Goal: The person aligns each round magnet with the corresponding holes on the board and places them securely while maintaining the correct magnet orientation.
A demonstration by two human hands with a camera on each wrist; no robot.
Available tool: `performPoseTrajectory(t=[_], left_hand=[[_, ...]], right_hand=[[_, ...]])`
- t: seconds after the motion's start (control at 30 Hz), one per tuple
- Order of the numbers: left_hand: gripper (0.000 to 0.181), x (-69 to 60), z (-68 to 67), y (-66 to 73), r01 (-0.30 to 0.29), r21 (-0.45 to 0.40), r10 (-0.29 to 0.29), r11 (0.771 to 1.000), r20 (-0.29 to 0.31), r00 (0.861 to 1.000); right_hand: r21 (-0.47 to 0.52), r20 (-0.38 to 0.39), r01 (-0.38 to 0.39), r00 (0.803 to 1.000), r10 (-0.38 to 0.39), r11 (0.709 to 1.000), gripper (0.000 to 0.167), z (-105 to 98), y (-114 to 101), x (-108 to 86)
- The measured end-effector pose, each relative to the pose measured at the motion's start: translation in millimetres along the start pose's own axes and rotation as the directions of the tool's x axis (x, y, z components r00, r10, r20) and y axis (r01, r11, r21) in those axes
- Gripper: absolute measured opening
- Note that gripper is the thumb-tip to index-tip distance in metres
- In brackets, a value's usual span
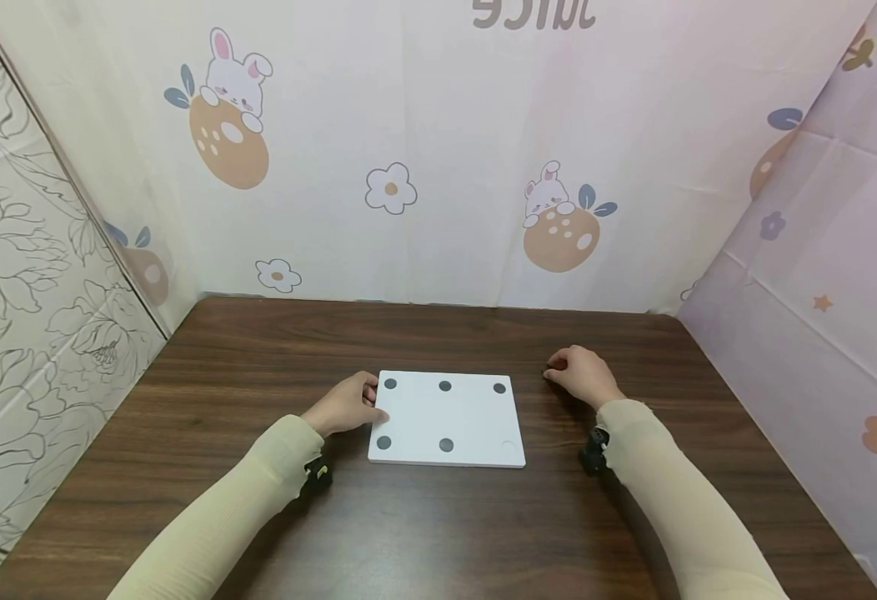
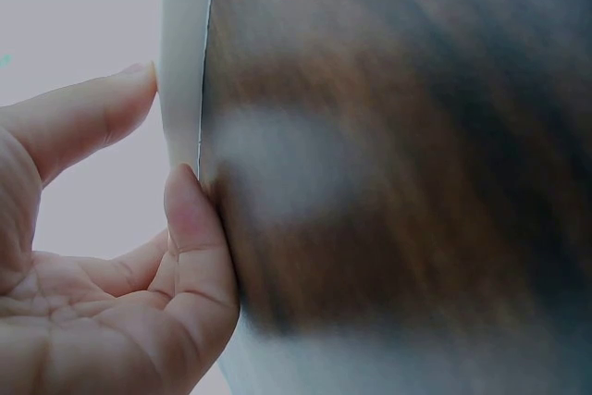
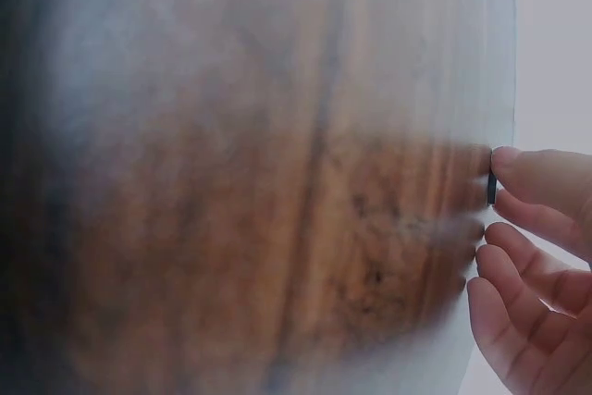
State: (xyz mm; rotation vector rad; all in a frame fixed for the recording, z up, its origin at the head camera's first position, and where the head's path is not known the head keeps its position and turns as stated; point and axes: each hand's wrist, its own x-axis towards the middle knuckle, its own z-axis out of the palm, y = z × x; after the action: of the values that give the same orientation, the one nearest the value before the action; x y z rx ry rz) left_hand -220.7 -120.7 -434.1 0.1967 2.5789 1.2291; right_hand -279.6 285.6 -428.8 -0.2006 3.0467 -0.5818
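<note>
A flat white rectangular board (image 1: 476, 417) lies on the table with several dark round spots on it. Near its front right corner shows a faint circle outline (image 1: 508, 446). My left hand (image 1: 344, 404) grips the board's left edge, thumb on top and fingers along the side; in the left wrist view the white edge (image 2: 188, 43) stands between thumb and fingers. To the right of the board, just above the table, my right hand (image 1: 583, 375) pinches a small, thin, dark piece (image 3: 492, 187) between thumb and index finger. Seen edge-on, its full shape is hidden.
The dark wooden table (image 1: 438, 533) reaches back to a curtain (image 1: 453, 242) with rabbits and flowers printed on it. More printed sheets hang at the left and right. A black wrist device (image 1: 594, 450) sits at each sleeve's cuff.
</note>
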Motion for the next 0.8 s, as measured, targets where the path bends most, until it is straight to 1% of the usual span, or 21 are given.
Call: performPoseTrajectory(t=[0.37, 0.8], left_hand=[[0.061, 0.3, 0.1, -0.1, 0.001, 0.007, -0.001, 1.000, 0.001, 1.000], [0.061, 0.7, 0.2, -1.0, 0.010, -0.005, -0.010, 1.000, 0.006, 1.000]], right_hand=[[-0.005, -0.005, -0.004, 1.000, 0.004, 1.000, 0.028, 0.2, 1.4, 0.6], [-0.019, -0.004, -0.009, 1.000, 0.009, 1.000, 0.027, -0.9, 0.1, 0.9]])
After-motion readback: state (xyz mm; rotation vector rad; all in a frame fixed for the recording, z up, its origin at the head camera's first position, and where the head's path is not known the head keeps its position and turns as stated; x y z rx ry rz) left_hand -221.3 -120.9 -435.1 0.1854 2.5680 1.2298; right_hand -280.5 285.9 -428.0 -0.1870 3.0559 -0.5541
